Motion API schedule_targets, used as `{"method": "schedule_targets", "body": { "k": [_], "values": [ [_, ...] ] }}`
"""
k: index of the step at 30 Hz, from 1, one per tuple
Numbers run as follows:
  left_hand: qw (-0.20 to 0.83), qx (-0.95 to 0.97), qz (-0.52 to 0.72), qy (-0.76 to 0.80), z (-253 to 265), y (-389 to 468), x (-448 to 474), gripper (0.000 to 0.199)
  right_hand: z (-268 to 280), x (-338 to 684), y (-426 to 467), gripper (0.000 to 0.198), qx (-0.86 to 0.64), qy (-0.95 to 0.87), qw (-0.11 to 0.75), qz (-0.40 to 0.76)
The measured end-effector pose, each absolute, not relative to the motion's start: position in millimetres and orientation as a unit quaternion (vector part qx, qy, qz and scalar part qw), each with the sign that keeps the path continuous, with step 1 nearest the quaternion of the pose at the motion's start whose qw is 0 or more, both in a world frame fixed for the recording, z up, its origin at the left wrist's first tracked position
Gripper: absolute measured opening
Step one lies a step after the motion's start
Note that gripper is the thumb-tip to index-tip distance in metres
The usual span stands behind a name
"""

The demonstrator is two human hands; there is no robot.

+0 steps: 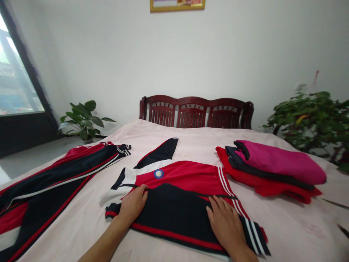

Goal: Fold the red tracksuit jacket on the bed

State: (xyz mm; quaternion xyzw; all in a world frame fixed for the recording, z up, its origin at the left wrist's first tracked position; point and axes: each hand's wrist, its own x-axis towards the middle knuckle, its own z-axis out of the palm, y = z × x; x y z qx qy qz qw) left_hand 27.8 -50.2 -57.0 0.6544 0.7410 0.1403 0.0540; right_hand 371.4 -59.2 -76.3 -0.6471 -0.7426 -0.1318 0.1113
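1. Your left hand (132, 206) lies palm down on the left end of the red and navy jacket (180, 196), fingers stretched out and relaxed, gripping nothing; the fingertips reach the jacket's zipper line just under the white collar panel.
2. Your right hand (225, 222) lies flat on the jacket's navy lower panel, fingers spread and released, pressing the cloth without grasping it; it rests just beside the white-striped cuff (252, 233).
3. The jacket is folded and lies on the pink bedsheet (294, 225) near the bed's near edge, roughly midway between its left and right edges. A round blue badge (158, 174) shows on the red chest, and one navy sleeve (160, 153) points up toward the headboard.
4. A second red and navy garment with white stripes (54, 178) lies spread along the bed's left edge, apart from the jacket.
5. A stack of folded clothes (272, 171), magenta on top over navy and red, sits toward the bed's right edge, just beside the jacket's red shoulder.
6. The dark wooden headboard (196, 111) stands at the far edge against the white wall.
7. A potted plant (83, 120) stands on the floor beyond the far-left corner; a larger leafy plant (313, 120) stands past the right edge.
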Motion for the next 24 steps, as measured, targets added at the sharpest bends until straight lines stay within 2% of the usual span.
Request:
{"method": "schedule_targets", "body": {
  "k": [24],
  "values": [
    [0.023,0.660,0.141,0.738,-64.1,-49.7,29.4,0.026,-79.4,373.3,-57.7,0.045,-0.641,-0.744,0.131,-0.139]
  ]
}}
